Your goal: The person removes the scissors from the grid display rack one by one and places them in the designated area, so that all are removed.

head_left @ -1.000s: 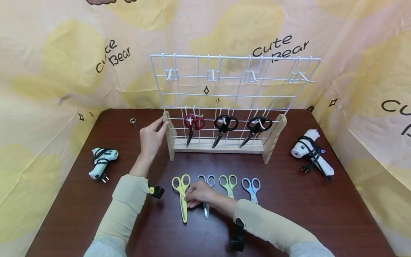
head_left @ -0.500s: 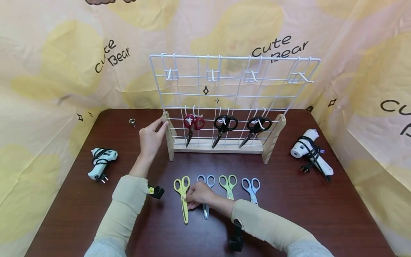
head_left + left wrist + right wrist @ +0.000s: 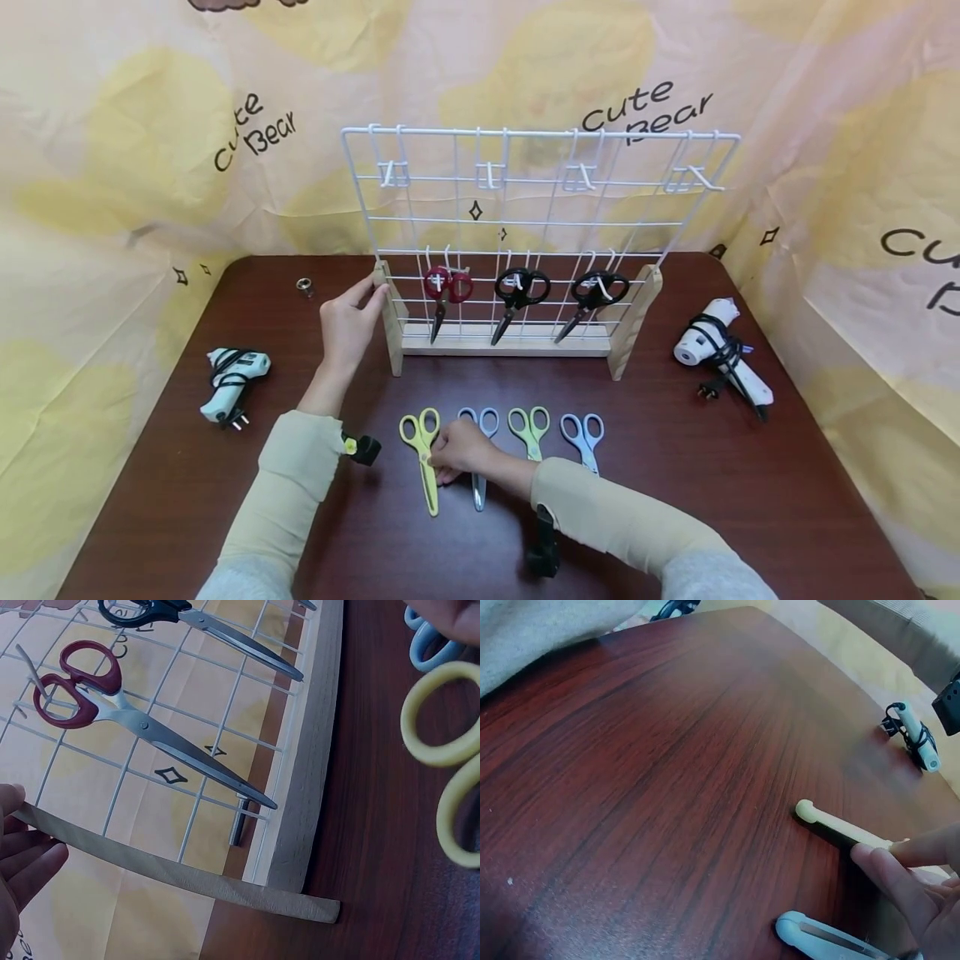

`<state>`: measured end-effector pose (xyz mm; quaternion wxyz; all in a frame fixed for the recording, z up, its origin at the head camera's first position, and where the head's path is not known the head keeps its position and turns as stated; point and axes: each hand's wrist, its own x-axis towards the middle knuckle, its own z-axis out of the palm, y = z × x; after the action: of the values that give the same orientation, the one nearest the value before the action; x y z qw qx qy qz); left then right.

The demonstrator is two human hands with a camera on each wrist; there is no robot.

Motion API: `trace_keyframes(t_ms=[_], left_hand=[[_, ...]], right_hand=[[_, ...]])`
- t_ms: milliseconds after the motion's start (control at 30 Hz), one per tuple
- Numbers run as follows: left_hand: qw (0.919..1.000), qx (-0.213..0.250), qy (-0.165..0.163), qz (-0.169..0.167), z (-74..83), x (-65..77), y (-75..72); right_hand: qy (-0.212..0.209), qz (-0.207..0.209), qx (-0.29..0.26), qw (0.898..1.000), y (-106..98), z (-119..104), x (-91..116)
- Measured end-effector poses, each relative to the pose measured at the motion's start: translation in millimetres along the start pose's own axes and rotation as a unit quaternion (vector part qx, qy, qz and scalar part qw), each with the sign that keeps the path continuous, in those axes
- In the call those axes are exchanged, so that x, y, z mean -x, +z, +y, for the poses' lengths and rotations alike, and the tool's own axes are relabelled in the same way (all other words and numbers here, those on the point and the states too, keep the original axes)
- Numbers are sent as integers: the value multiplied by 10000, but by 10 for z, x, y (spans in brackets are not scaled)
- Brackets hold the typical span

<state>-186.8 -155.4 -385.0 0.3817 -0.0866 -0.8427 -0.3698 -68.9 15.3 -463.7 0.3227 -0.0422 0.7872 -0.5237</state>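
My left hand (image 3: 347,329) pinches the upper part of the left wooden side post (image 3: 393,325) of a white wire rack (image 3: 480,222). My right hand (image 3: 467,448) pinches the blade part of the yellow scissors (image 3: 427,487); its thumb and fingers (image 3: 904,881) meet on it in the right wrist view. Blue-grey scissors (image 3: 479,492) lie under this hand, partly hidden. Green scissors (image 3: 534,433) and light blue scissors (image 3: 585,437) lie to the right, their blades hidden behind the forearm. Red-handled scissors (image 3: 447,287) and two black-handled scissors (image 3: 522,287) hang on the rack's lower hooks.
Several white hooks (image 3: 491,175) sit along the rack's upper row. A pale green corded tool (image 3: 234,383) lies at the left and a white corded tool (image 3: 723,350) at the right. A small metal piece (image 3: 304,287) stands behind my left hand on the brown table (image 3: 750,500).
The yellow scissors have shifted and turned slightly in my right hand's grip. My left hand stays on the post. The head view has drifted a little.
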Motion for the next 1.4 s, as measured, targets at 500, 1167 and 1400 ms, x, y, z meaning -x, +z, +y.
trace_keyframes(t_ms=[500, 1167, 1400], left_hand=[[10000, 30, -52, 42, 1, -7, -13], [9999, 32, -121, 5, 4, -1, -26], [9999, 55, -115, -71, 17, 0, -20]], right_hand=[[-77, 14, 488, 9988, 16, -113, 30], [-1774, 2409, 48, 9542, -707, -602, -338], [-1824, 2668, -395, 9455, -855, -679, -467]])
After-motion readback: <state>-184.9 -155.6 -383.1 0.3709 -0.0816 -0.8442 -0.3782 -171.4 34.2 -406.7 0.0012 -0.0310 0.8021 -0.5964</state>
